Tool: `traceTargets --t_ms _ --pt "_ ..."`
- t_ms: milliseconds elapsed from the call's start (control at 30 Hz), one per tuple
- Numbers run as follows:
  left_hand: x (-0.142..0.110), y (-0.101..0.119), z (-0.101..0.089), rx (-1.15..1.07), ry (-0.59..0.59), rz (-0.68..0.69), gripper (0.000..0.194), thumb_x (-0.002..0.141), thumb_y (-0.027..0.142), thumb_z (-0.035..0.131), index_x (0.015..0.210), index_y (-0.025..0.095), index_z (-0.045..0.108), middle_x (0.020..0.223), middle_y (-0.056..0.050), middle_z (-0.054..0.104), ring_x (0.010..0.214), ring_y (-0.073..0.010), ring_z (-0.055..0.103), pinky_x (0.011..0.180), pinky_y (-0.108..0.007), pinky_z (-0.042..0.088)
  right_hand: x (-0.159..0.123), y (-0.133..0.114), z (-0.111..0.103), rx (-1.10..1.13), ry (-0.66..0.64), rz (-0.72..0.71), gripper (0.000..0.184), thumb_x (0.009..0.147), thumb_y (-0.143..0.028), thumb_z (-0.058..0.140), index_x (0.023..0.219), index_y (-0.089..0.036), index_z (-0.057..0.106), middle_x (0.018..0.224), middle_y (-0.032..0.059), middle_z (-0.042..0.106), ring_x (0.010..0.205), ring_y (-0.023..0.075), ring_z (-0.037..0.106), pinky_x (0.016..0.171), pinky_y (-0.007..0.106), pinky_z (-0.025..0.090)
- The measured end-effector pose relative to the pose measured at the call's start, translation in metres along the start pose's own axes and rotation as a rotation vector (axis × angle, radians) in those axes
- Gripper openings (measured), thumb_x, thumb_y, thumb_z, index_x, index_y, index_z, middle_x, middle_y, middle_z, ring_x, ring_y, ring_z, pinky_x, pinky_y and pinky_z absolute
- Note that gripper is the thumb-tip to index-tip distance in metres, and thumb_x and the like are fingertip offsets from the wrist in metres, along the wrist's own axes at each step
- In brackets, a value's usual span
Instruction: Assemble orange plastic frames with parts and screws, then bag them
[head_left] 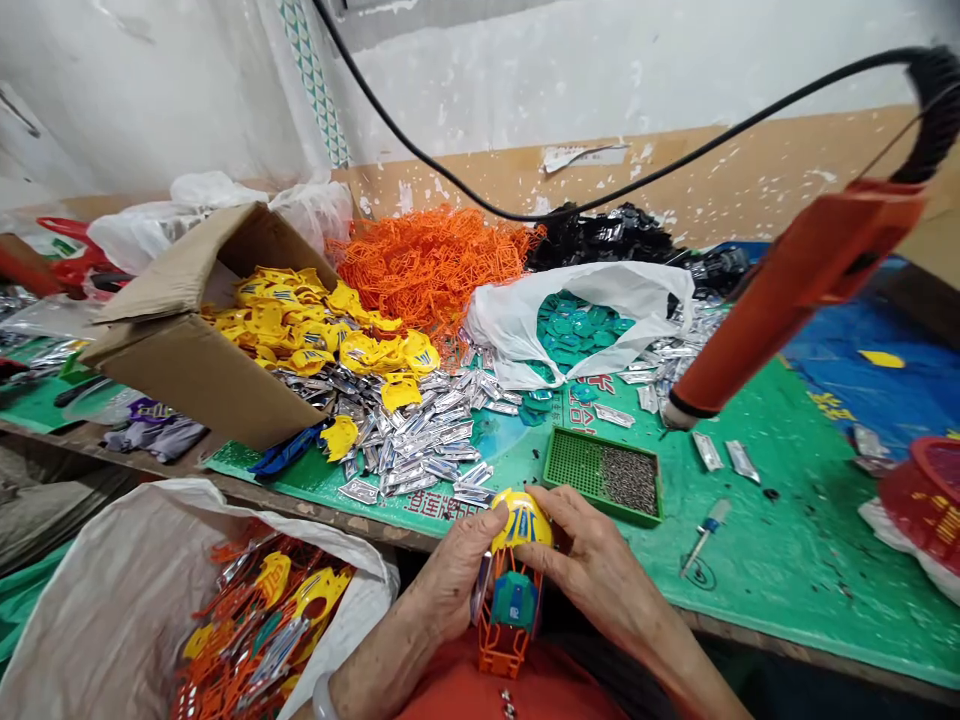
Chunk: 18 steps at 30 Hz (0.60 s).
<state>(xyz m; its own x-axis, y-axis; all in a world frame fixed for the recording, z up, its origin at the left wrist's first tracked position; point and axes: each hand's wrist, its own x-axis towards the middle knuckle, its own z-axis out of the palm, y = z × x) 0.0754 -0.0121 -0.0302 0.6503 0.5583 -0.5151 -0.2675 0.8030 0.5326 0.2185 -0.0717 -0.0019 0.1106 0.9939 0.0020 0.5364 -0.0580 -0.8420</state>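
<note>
Close to my body I hold a toy car body (517, 600) made of an orange frame, a yellow hood and a teal piece. My left hand (457, 565) is closed on its left side, the thumb on the yellow hood (521, 520). From the right, my right hand (585, 545) grips the same toy, with fingers at the hood's edge and just below it. The undersides of both grips are hidden. Just beyond my hands lie silver parts (427, 440) in a loose heap and a green tray (600, 470) with small dark screws.
An orange power screwdriver (795, 300) hangs at the right on a black cable. A cardboard box (202, 360) spills yellow parts; orange frames (435, 270) pile behind. A white bag (495, 320) holds teal pieces. At lower left, a sack (97, 600) contains assembled toys. A small screwdriver (705, 535) lies right.
</note>
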Motion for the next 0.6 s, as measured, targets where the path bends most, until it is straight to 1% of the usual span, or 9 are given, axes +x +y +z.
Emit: traceTargets --t_ms 100,200,267,333,400,467,533,600 --pt "0.000 0.000 0.002 -0.004 -0.015 0.006 0.036 0.076 0.035 0.072 0.096 0.006 0.070 0.081 -0.011 0.074 0.058 -0.0133 0.064 0.057 -0.021 0.051 0.000 -0.002 0.001 0.035 0.050 0.044 0.023 0.080 -0.027 0.064 0.102 -0.023 0.067 0.081 0.0005 0.054 0.074 0.0164 0.055 0.064 0.027 0.045" --pt "0.000 0.000 0.004 0.001 -0.021 0.013 0.035 0.078 0.037 0.070 0.095 0.006 0.071 0.083 -0.012 0.074 0.063 -0.0158 0.066 0.061 -0.023 0.052 -0.002 0.000 0.009 0.079 0.123 0.076 0.028 0.075 -0.026 0.068 0.102 -0.022 0.069 0.083 0.0014 0.056 0.076 0.0172 0.056 0.067 0.028 0.045" --pt "-0.001 0.000 0.006 0.026 -0.017 0.030 0.035 0.076 0.038 0.072 0.092 0.007 0.072 0.083 -0.012 0.074 0.065 -0.0163 0.066 0.062 -0.024 0.052 -0.003 0.003 0.013 0.110 0.151 0.080 0.030 0.074 -0.027 0.068 0.103 -0.021 0.069 0.084 0.0022 0.057 0.077 0.0176 0.056 0.068 0.029 0.045" --pt "-0.004 0.002 0.007 0.070 -0.016 0.045 0.033 0.072 0.035 0.076 0.088 0.006 0.072 0.079 -0.011 0.073 0.063 -0.0151 0.065 0.062 -0.023 0.051 -0.004 0.006 0.014 0.128 0.160 0.082 0.031 0.074 -0.029 0.068 0.103 -0.020 0.070 0.082 0.0023 0.056 0.075 0.0175 0.055 0.066 0.029 0.044" --pt "-0.007 0.004 0.008 0.104 -0.025 0.053 0.031 0.069 0.032 0.079 0.084 0.006 0.073 0.073 -0.009 0.073 0.061 -0.0139 0.064 0.061 -0.021 0.050 -0.003 0.008 0.012 0.166 0.132 0.082 0.033 0.075 -0.033 0.067 0.106 -0.021 0.070 0.081 0.0019 0.056 0.074 0.0172 0.054 0.066 0.030 0.044" --pt "-0.011 0.006 0.010 0.114 -0.038 0.059 0.030 0.069 0.032 0.078 0.085 0.007 0.073 0.072 -0.008 0.072 0.061 -0.0132 0.064 0.060 -0.021 0.049 -0.003 0.011 0.007 0.256 0.054 0.086 0.036 0.077 -0.038 0.065 0.110 -0.024 0.069 0.083 0.0019 0.057 0.076 0.0172 0.055 0.068 0.030 0.045" --pt "-0.013 0.007 0.011 0.119 -0.051 0.069 0.030 0.071 0.032 0.077 0.088 0.008 0.073 0.073 -0.008 0.072 0.062 -0.0132 0.064 0.062 -0.021 0.049 -0.002 0.013 0.003 0.390 -0.010 0.114 0.038 0.077 -0.041 0.064 0.111 -0.024 0.069 0.088 0.0025 0.059 0.080 0.0177 0.058 0.070 0.031 0.048" --pt "-0.014 0.007 0.012 0.136 -0.051 0.076 0.029 0.071 0.029 0.076 0.089 0.007 0.073 0.072 -0.008 0.072 0.063 -0.0131 0.064 0.063 -0.021 0.049 -0.001 0.014 0.003 0.551 -0.005 0.178 0.045 0.074 -0.041 0.067 0.115 -0.022 0.066 0.092 0.0037 0.063 0.084 0.0191 0.060 0.074 0.033 0.050"
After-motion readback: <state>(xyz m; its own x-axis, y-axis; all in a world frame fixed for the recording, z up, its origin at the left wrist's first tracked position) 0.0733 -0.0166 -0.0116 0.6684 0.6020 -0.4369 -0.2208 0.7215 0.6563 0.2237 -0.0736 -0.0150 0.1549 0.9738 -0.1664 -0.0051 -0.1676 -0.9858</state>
